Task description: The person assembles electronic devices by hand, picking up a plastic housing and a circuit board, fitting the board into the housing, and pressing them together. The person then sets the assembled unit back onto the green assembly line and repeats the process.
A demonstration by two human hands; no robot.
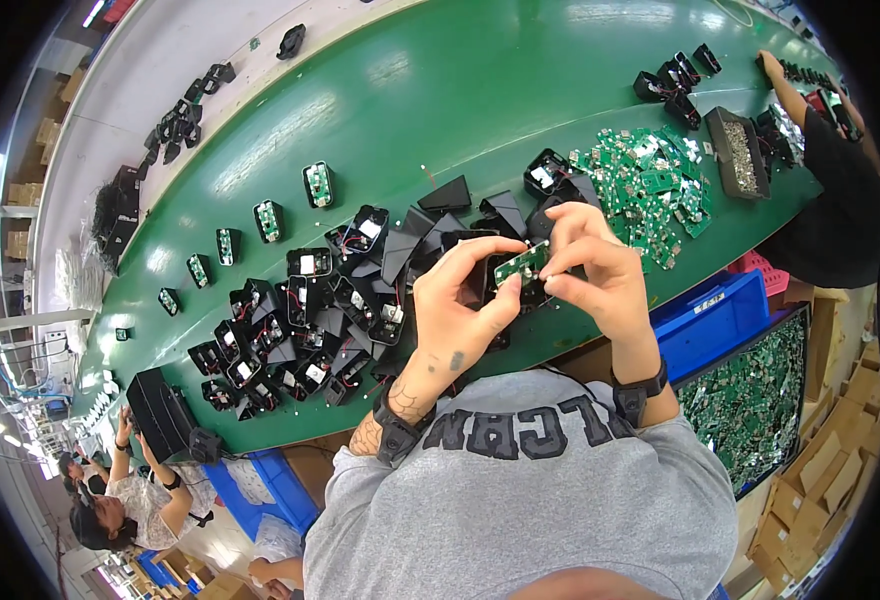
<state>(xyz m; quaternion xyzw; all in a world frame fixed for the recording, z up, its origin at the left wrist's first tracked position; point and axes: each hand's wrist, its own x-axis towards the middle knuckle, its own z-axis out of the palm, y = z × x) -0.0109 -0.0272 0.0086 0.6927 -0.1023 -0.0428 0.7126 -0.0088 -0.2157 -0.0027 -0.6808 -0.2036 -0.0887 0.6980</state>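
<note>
Between my two hands is a small green circuit board (523, 264), raised over the black housings near the bench edge. My left hand (463, 298) pinches its left end between thumb and fingers. At its right end, the thumb and fingers of my right hand (600, 268) close on the board or on a small part of it; which one I cannot tell. Below and left of my hands lies a heap of black plastic housings (308, 300) with wires and white parts inside. Right of my hands spreads a pile of loose green circuit boards (650, 185).
On the green bench (390, 110), several housings with boards (269, 221) stand in a row. A tray of small metal parts (738, 155) sits at right, beside another person's arm (788, 95). Blue bins (710, 318) stand below the bench edge. Another person (140, 510) works at lower left.
</note>
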